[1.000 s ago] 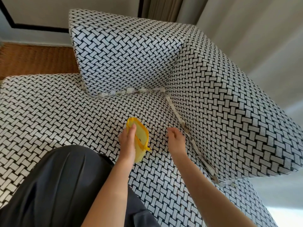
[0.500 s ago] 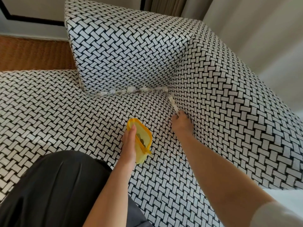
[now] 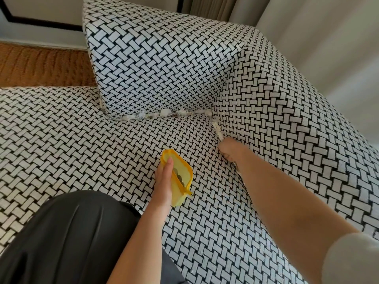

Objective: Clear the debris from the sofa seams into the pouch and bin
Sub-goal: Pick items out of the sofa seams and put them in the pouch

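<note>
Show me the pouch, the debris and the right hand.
pouch [image 3: 185,171]: head view, yellow mesh side.
debris [image 3: 164,113]: head view, middle of a white scrap.
right hand [image 3: 228,148]: head view, middle of the hand.

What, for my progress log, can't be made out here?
Head view only:
- Right hand: whether it grips anything; its fingertips are buried in the seam.
- Pouch contents: dark bits, too small to identify.
- Nearer stretch of the seam: hidden behind the right forearm.
- Bin: outside the frame.
</note>
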`<state>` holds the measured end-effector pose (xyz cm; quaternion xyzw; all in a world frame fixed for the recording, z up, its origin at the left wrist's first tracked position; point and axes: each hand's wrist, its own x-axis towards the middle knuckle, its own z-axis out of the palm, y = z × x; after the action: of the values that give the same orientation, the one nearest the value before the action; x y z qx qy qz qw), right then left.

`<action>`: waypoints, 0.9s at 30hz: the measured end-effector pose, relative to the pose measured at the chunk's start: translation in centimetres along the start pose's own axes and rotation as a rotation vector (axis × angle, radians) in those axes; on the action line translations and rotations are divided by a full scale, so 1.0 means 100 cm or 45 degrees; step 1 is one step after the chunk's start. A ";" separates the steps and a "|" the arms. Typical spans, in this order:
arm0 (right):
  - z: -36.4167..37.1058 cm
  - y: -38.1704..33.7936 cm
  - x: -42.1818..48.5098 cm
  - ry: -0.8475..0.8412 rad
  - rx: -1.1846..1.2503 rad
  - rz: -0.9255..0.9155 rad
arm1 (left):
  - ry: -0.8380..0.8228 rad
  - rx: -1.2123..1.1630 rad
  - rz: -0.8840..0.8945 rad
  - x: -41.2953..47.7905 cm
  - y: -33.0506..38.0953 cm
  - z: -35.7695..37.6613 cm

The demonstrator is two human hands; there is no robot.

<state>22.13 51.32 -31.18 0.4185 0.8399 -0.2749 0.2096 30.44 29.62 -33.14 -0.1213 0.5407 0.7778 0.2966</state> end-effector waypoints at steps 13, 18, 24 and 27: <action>0.009 0.007 0.016 0.189 0.056 -0.094 | 0.004 0.022 -0.007 -0.004 0.002 0.002; 0.016 0.015 0.020 0.363 0.076 -0.163 | 0.011 0.036 -0.013 -0.004 0.003 0.002; 0.028 0.017 0.014 0.586 0.032 -0.221 | 0.002 0.036 -0.012 -0.004 0.004 0.002; 0.033 0.021 0.008 0.715 -0.043 -0.275 | 0.007 0.041 -0.026 -0.005 0.004 0.002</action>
<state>23.83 50.72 -34.79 0.3827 0.9091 -0.1550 -0.0546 30.62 29.52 -32.53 -0.1240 0.5526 0.7657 0.3049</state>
